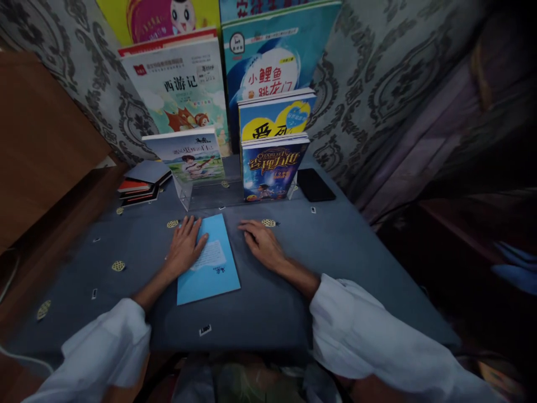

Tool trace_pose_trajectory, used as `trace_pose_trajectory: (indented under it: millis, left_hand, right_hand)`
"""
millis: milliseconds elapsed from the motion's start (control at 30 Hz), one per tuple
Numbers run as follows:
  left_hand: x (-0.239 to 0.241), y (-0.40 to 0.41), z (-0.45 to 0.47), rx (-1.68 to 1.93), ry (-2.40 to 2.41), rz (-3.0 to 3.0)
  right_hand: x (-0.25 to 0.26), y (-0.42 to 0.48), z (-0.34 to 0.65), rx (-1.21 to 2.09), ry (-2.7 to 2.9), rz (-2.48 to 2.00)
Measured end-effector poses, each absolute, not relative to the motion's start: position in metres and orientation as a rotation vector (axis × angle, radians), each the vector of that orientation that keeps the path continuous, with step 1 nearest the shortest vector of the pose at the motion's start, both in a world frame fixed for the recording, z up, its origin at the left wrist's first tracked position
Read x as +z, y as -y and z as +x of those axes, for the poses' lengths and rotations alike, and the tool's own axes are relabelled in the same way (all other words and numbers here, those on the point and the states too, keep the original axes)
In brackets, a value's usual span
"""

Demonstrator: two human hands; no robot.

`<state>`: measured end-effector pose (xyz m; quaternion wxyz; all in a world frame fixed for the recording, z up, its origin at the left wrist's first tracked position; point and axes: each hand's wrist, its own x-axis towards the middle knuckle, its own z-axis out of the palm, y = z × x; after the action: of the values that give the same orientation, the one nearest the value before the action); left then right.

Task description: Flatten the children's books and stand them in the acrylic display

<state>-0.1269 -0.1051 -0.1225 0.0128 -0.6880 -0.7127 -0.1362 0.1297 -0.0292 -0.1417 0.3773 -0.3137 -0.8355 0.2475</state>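
Note:
A thin light-blue book [210, 282] lies flat before me, a pale patch of small print and a dark mark on its cover. My left hand [185, 245] rests with fingers spread over its left edge. To the right of the book, my right hand [264, 243] lies on the dark blue tablecloth [277, 319], fingers loosely stretched and nothing in them. Behind both hands stands a clear acrylic book rack [210, 196]. It bears a book with a guitar player on its cover [195, 157] on the left and a dark blue-purple book [272, 170] on the right.
Taller picture books, one white-green [180, 95] and one teal [281, 56], stand behind the rack. A black phone [315, 185] lies right of it. Several small notebooks [145, 179] are stacked at the left. Patterned fabric [356, 84] hangs behind the table.

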Motion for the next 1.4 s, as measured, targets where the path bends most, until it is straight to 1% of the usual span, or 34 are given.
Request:
trace_pose_trajectory:
  millis: [367, 567, 667, 833, 933, 1000, 1200, 1400]
  left_hand:
    - [-0.119, 0.066, -0.048, -0.342, 2.135, -2.263]
    - [-0.119, 0.052, -0.004, -0.385, 2.126, -2.322]
    - [-0.124, 0.048, 0.009, -0.531, 2.127, -2.395]
    - [-0.131, 0.045, 0.003, -1.078, 2.043, -2.480]
    - [-0.128, 0.045, -0.015, -1.238, 2.000, -2.458]
    - [-0.126, 0.046, -0.027, -1.223, 1.976, -2.439]
    - [-0.126, 0.054, -0.036, -1.014, 1.872, -2.485]
    - [-0.126, 0.054, -0.035, -0.995, 1.828, -2.460]
  right_hand:
    - [-0.137, 0.021, 0.168, 0.550, 2.187, -0.989]
    - [-0.126, 0.022, 0.190, 0.371, 2.258, -1.046]
    - [-0.124, 0.022, 0.194, 0.307, 2.294, -0.994]
    - [-0.127, 0.021, 0.191, 0.266, 2.323, -0.890]
    - [-0.130, 0.023, 0.191, 0.267, 2.336, -0.886]
    - [-0.131, 0.025, 0.191, 0.275, 2.347, -0.911]
    - [-0.140, 0.017, 0.193, 0.311, 2.435, -0.936]
    - [-0.147, -0.006, 0.202, 0.371, 2.482, -0.811]
